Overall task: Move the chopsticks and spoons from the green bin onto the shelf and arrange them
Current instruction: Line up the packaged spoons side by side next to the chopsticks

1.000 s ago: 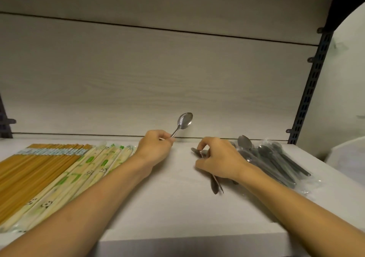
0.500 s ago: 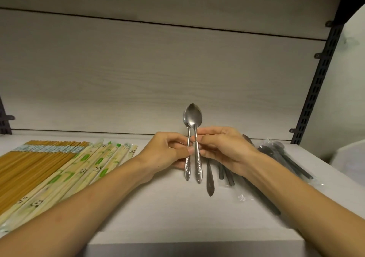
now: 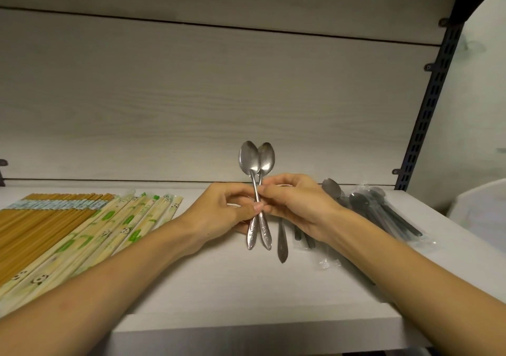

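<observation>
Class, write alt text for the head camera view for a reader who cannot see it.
Both hands, left hand and right hand, pinch two metal spoons upright above a white shelf. Wrapped chopsticks lie left, bagged dark spoons right.

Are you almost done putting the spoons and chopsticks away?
Partly. The chopsticks already lie in neat rows on the shelf. Both hands, left hand and right hand, pinch two spoons together, upright. Left to tidy: a loose spoon and the wrapped spoons piled at the right. The green bin is out of view, so more may remain.
</observation>
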